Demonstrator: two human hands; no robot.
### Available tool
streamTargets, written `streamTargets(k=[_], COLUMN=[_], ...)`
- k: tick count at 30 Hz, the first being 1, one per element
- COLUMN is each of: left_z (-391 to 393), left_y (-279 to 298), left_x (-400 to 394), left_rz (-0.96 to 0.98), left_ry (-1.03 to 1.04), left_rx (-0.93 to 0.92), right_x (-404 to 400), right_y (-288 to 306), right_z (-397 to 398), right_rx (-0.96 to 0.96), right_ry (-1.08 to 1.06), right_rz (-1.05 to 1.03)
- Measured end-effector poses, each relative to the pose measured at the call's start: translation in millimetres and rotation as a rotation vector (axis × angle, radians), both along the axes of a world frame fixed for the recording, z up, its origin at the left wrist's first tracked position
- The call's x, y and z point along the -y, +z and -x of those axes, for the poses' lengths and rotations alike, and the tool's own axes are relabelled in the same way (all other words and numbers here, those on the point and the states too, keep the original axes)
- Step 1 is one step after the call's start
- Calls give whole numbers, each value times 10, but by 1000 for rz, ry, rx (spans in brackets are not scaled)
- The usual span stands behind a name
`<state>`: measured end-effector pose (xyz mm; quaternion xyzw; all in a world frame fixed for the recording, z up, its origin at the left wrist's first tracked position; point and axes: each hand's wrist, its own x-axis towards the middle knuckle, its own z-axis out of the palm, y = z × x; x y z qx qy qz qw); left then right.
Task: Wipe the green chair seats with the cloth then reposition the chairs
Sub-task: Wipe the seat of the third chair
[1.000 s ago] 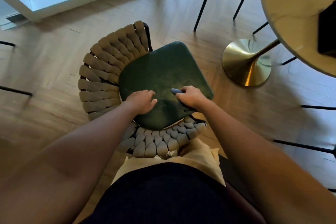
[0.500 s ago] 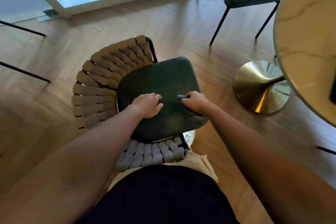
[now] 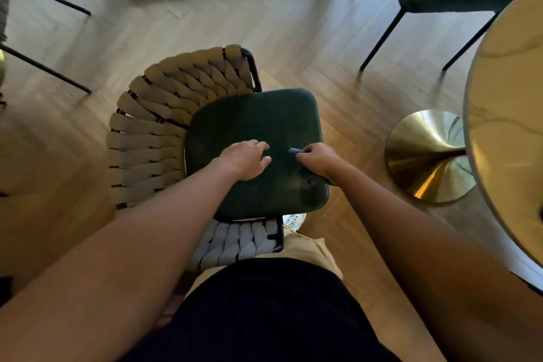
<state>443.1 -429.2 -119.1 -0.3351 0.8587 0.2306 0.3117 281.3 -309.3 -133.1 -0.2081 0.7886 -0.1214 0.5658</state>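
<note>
I note herringbone wooden floor (image 3: 293, 23) carrying green-cushioned woven-strap chair (image 3: 152, 138) under both hands; round brass table base (image 3: 426, 156) right of them.

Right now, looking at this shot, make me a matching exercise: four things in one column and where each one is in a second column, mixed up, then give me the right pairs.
Things
1. cloth
2. left hand
3. gold table base
4. woven backrest

Places
A. on the floor, right of the green seat
B. curving round the seat's left and far sides
C. gripped in the right hand
D. resting on the seat, fingers loosely spread

Pairs: 1-C, 2-D, 3-A, 4-B
</note>
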Motion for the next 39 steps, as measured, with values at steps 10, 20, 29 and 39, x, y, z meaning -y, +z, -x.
streamTargets(k=[10, 20, 29, 39], left_z=[-138, -164, 185, 1157], left_y=[-73, -92, -87, 60], left_x=[88, 137, -95, -925], left_rz=[-28, -95, -119, -102], left_ry=[39, -123, -182, -194], left_rx=[-14, -84, -109, -114], right_x=[100, -116, -437, -1319], right_y=[67, 240, 284, 375], right_z=[-25, -173, 92, 927], right_rx=[-38, -128, -62, 52], right_ry=[3, -80, -167, -273], right_rz=[22, 51, 80, 119])
